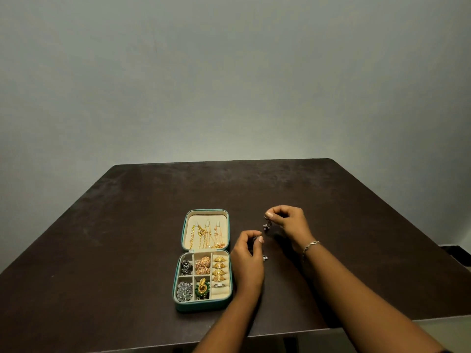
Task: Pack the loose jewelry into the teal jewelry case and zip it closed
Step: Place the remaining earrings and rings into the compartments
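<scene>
The teal jewelry case (229,278) lies open on the dark table (127,225). Gold chains (206,234) hang in its lid. Its cream tray holds gold rings (220,268), rose-gold earrings (203,266), silver pieces (184,291) and a green-and-gold piece (202,289). To the right of the case, my right hand (290,222) pinches a small dark silver earring (267,225) that dangles above the table. My left hand (248,261) is closed on another small dark piece (254,239) at its fingertips. A further small silver piece (265,257) lies on the table beside my left hand.
The table's near edge (280,329) runs just below my forearms, and its far edge meets a plain grey wall (229,85). A dark object (456,253) sticks out past the table's right edge. My right wrist wears a silver bracelet (311,245).
</scene>
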The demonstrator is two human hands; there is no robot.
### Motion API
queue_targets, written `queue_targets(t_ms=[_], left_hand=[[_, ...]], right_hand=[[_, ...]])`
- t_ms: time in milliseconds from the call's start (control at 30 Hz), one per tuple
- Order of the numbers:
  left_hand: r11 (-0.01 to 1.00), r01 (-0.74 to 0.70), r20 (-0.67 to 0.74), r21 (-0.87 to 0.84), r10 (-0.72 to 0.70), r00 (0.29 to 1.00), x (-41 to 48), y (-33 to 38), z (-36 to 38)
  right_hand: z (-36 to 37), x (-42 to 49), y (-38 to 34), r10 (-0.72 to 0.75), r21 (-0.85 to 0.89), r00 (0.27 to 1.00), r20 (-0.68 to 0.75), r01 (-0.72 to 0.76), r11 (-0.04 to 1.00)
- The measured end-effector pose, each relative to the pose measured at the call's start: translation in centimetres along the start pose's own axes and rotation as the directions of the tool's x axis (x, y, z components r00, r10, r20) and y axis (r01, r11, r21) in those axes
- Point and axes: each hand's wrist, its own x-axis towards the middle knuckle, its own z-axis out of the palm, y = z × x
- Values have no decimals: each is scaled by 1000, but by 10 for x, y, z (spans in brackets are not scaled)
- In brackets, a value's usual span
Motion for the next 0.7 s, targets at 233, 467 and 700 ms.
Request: queue_targets(t_ms=[233, 467, 700], left_hand=[[1000, -13, 1, -25, 13, 1000, 0, 0, -1], [997, -37, 88, -63, 42, 995, -1, 3, -4], [998, -41, 136, -57, 49, 990, -2, 4, -6]], right_hand=[[-12, -32, -7, 206, 312, 976, 67, -216, 925], [-12, -53, -3, 194, 388, 970, 144, -236, 891], [-8, -61, 4, 139, 375, 980, 142, -184, 909]])
